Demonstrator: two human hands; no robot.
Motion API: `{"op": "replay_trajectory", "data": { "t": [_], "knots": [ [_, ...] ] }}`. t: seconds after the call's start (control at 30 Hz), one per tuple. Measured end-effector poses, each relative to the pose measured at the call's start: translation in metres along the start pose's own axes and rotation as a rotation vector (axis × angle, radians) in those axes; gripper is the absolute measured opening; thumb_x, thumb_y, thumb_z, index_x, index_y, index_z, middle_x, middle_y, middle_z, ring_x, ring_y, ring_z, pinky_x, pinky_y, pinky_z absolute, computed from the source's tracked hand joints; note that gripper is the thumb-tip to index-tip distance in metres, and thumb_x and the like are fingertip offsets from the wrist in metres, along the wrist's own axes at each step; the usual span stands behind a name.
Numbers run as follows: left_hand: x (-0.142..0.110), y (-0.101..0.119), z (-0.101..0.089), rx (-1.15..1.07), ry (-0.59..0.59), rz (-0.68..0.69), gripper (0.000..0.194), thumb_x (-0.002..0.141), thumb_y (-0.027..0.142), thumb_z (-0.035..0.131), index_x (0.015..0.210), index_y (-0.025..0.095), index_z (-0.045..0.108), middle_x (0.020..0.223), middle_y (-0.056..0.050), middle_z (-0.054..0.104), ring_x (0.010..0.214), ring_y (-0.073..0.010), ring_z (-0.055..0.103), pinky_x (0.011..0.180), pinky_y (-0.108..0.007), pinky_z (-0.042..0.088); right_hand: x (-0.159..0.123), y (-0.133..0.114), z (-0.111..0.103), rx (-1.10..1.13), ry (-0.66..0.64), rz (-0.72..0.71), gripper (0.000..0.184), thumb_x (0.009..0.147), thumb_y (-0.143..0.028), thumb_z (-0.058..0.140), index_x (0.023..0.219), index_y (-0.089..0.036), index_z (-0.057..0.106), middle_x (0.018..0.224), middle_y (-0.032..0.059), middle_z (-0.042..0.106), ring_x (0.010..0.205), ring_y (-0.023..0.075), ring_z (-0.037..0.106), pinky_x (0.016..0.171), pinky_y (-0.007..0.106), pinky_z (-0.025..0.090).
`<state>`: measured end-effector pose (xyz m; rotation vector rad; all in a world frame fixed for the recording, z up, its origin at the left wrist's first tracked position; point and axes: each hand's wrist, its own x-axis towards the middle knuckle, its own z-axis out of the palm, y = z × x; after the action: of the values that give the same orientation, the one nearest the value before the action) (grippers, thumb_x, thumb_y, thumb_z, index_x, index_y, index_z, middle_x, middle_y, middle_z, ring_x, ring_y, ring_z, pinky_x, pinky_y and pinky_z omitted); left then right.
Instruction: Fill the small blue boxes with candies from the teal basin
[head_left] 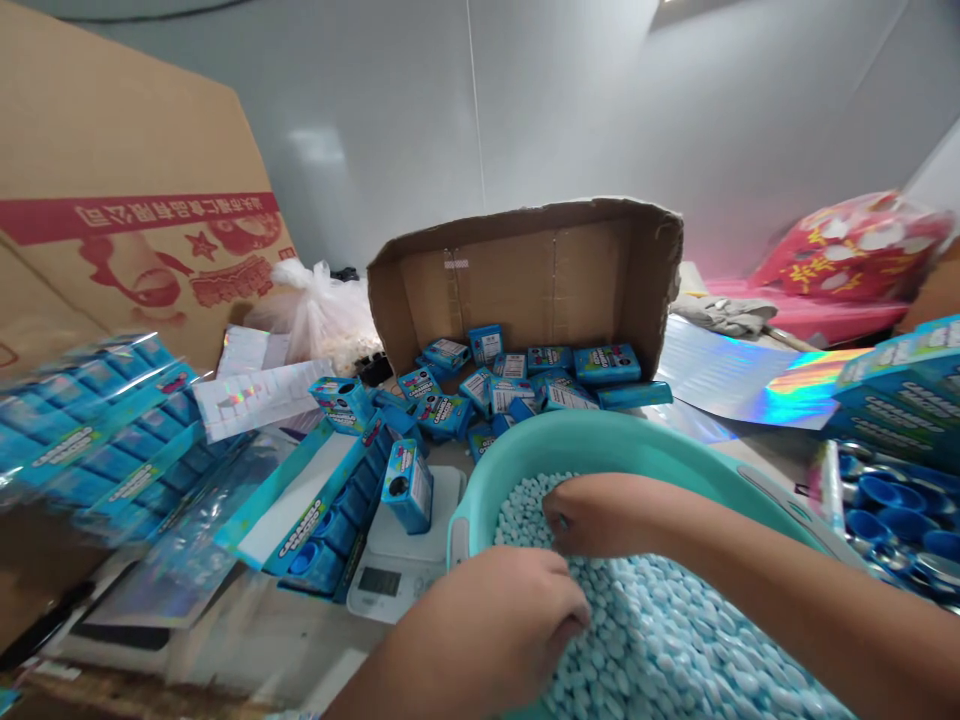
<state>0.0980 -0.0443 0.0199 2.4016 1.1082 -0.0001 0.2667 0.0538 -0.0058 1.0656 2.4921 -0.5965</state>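
Observation:
A teal plastic basin (480,480) at the front holds a heap of small pale blue candy tablets (660,640). My left hand (502,620) is curled with its fingers pushed into the tablets at the near left side. My right hand (600,515) reaches in from the right, fingers dug down into the heap. What either hand grips under the tablets is hidden. A small blue candy box (407,485) stands upright on a white digital scale (394,560) just left of the basin.
An open cardboard box (525,275) lying on its side spills several blue candy boxes (517,380). Wrapped blue display packs (97,430) lie at left, a large carton (112,180) behind them. Holographic sheets (757,385) and blue caps (892,510) lie at right.

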Motion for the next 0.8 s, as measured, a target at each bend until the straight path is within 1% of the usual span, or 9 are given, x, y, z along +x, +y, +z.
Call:
{"op": "replay_trajectory", "data": {
  "t": [0.03,0.1,0.2,0.27,0.33,0.4,0.5,0.63,0.8],
  "knots": [
    [-0.007,-0.005,-0.006,-0.039,0.083,-0.033,0.018,0.093,0.019,0.052,0.089,0.023,0.069,0.094,0.001,0.068,0.085,-0.0149,0.062,0.071,-0.025,0.043,0.0,0.0,-0.001,0.0,0.0,0.013,0.023,0.081,-0.037,0.06,0.091,-0.022,0.074,0.084,0.0063,0.074,0.071,0.0232,0.064,0.051,0.029,0.031],
    [-0.025,-0.02,-0.021,-0.11,0.299,-0.149,0.022,0.096,0.018,0.049,0.094,0.024,0.069,0.097,0.001,0.067,0.09,-0.0138,0.062,0.08,-0.023,0.044,-0.001,-0.001,-0.003,0.005,0.001,0.038,0.025,0.081,-0.041,0.061,0.092,-0.023,0.075,0.085,0.0056,0.074,0.073,0.0242,0.065,0.053,0.029,0.033],
    [-0.053,-0.051,-0.042,-0.062,0.601,-0.367,0.021,0.097,0.027,0.05,0.097,0.024,0.07,0.102,-0.001,0.068,0.096,-0.0169,0.061,0.088,-0.026,0.044,-0.002,-0.002,-0.005,0.015,-0.002,0.072,0.028,0.081,-0.045,0.062,0.094,-0.025,0.075,0.088,0.0053,0.074,0.076,0.026,0.067,0.055,0.03,0.037],
    [-0.066,-0.071,-0.05,-0.013,0.694,-0.483,0.024,0.096,0.034,0.05,0.096,0.023,0.072,0.102,-0.002,0.067,0.096,-0.0191,0.06,0.089,-0.028,0.046,-0.003,-0.004,-0.006,0.015,-0.009,0.09,0.028,0.081,-0.045,0.063,0.095,-0.024,0.076,0.088,0.0063,0.074,0.078,0.0274,0.067,0.057,0.031,0.04],
    [-0.072,-0.085,-0.052,0.012,0.704,-0.527,0.027,0.095,0.038,0.051,0.094,0.023,0.073,0.103,-0.004,0.066,0.096,-0.0205,0.06,0.088,-0.03,0.047,-0.003,-0.007,-0.006,0.012,-0.023,0.1,0.027,0.081,-0.043,0.064,0.094,-0.024,0.077,0.087,0.0072,0.074,0.078,0.0282,0.067,0.058,0.032,0.042],
    [-0.071,-0.092,-0.051,0.03,0.673,-0.523,0.029,0.093,0.039,0.051,0.093,0.023,0.075,0.104,-0.005,0.065,0.096,-0.0211,0.06,0.088,-0.031,0.048,-0.002,-0.008,-0.006,0.012,-0.035,0.102,0.026,0.081,-0.043,0.063,0.093,-0.024,0.077,0.086,0.0071,0.073,0.078,0.028,0.067,0.059,0.032,0.043],
    [-0.063,-0.09,-0.049,0.05,0.632,-0.494,0.03,0.092,0.037,0.05,0.092,0.023,0.076,0.102,-0.005,0.064,0.094,-0.0206,0.061,0.087,-0.032,0.049,-0.002,-0.008,-0.006,0.019,-0.042,0.107,0.027,0.082,-0.044,0.063,0.096,-0.025,0.076,0.088,0.006,0.073,0.078,0.0271,0.067,0.06,0.032,0.044],
    [-0.052,-0.082,-0.048,0.083,0.605,-0.481,0.031,0.091,0.03,0.047,0.091,0.02,0.076,0.099,-0.007,0.063,0.092,-0.02,0.062,0.088,-0.033,0.049,-0.003,-0.004,-0.007,0.033,-0.043,0.106,0.029,0.082,-0.046,0.062,0.096,-0.025,0.076,0.088,0.0054,0.074,0.079,0.0274,0.068,0.06,0.032,0.043],
    [-0.051,-0.081,-0.046,0.089,0.619,-0.483,0.031,0.093,0.028,0.045,0.089,0.017,0.073,0.099,-0.007,0.061,0.092,-0.0202,0.062,0.089,-0.033,0.049,-0.004,-0.003,-0.008,0.042,-0.034,0.102,0.03,0.081,-0.047,0.062,0.097,-0.025,0.076,0.09,0.0056,0.074,0.08,0.0273,0.067,0.058,0.031,0.042]
  ]
}}
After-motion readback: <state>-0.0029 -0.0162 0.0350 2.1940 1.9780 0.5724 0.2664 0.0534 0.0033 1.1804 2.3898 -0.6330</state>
